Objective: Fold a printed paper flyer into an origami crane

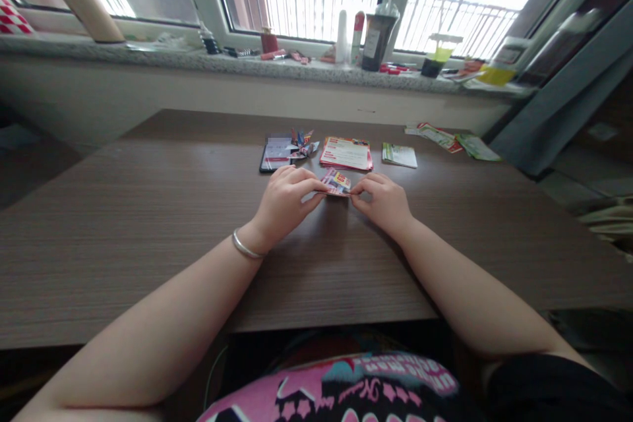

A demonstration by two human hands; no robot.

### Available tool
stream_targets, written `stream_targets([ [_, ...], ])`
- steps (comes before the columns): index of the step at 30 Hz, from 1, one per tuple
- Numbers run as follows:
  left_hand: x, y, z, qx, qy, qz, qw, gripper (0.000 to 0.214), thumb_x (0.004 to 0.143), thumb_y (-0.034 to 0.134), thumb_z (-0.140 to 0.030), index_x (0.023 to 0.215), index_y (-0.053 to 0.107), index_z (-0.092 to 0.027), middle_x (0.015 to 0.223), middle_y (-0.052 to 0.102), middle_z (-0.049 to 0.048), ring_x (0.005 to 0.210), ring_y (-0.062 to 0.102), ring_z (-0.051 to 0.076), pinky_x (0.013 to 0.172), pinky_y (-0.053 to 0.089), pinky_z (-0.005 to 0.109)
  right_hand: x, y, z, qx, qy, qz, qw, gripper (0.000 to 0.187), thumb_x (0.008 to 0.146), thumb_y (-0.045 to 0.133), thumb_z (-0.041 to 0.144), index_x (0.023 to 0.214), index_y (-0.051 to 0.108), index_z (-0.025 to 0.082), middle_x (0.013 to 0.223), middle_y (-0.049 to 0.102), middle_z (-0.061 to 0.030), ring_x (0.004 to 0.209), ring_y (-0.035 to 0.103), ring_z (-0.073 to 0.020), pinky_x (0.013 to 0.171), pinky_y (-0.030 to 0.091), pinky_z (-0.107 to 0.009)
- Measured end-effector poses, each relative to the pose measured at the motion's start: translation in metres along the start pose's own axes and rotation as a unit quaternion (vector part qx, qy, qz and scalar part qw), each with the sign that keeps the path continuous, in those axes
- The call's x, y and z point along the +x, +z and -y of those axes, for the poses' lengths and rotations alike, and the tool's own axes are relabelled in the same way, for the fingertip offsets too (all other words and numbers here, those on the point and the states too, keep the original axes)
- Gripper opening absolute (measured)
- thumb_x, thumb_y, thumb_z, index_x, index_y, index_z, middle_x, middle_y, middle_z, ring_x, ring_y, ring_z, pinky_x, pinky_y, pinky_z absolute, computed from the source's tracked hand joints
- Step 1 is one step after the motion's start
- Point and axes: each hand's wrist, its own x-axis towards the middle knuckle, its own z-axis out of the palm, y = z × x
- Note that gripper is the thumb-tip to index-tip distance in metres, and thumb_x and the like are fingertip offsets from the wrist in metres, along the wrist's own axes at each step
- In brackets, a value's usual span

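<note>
Between my two hands is a small piece of colourful printed paper (pixel 337 180), held just over the table with its near edge toward me. My left hand (pixel 289 198) pinches its left edge between thumb and fingers. On the opposite edge, the thumb and fingers of my right hand (pixel 383 201) pinch it too. Behind the paper lies a stack of red-bordered printed sheets (pixel 346 152). A phone (pixel 275 154) rests beyond my left hand, with a folded-paper shape (pixel 302 146) against its right side. A small pad of white and green paper (pixel 399 155) sits beyond my right hand.
The brown wooden table (pixel 148 224) reaches to the wall under the window. Paper strips (pixel 440 137) and a green packet (pixel 477 147) lie at its far right. Along the stone sill (pixel 163 56) stand a dark cup (pixel 376 39), a red jar (pixel 269 41) and several bottles.
</note>
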Motion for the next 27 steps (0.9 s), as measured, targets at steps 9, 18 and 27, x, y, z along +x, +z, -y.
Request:
stream_targets([
  [9,0.000,0.002,-0.002,-0.091,-0.027,-0.031,0.995,0.014,0.092,0.057,-0.024,0.093,0.070,-0.018,0.092,0.069,0.0061,0.087,0.063,0.016,0.082,0.051,0.033,0.000,0.001,-0.001,0.023,-0.021,0.044,0.999,0.011,0.085,0.065,0.030,0.079,0.072,0.024,0.084,0.071,-0.0015,0.084,0.064,-0.0179,0.070,0.046,-0.028],
  [18,0.002,-0.007,-0.003,0.041,0.078,0.039,0.995,0.021,0.093,0.052,-0.018,0.094,0.072,-0.023,0.102,0.065,0.0050,0.091,0.060,0.017,0.082,0.048,0.031,-0.001,0.000,0.000,0.041,0.016,0.058,0.997,0.012,0.087,0.062,0.026,0.084,0.073,0.026,0.089,0.071,-0.0012,0.082,0.065,-0.0164,0.069,0.048,-0.027],
  [27,0.006,-0.014,-0.008,0.066,0.183,0.155,0.969,0.032,0.094,0.049,-0.015,0.108,0.070,-0.034,0.102,0.060,0.0037,0.085,0.054,0.017,0.078,0.046,0.029,0.003,-0.007,0.002,0.075,-0.050,0.024,0.996,0.035,0.087,0.058,0.020,0.121,0.063,0.028,0.122,0.064,-0.0055,0.114,0.058,-0.0220,0.098,0.049,-0.040],
])
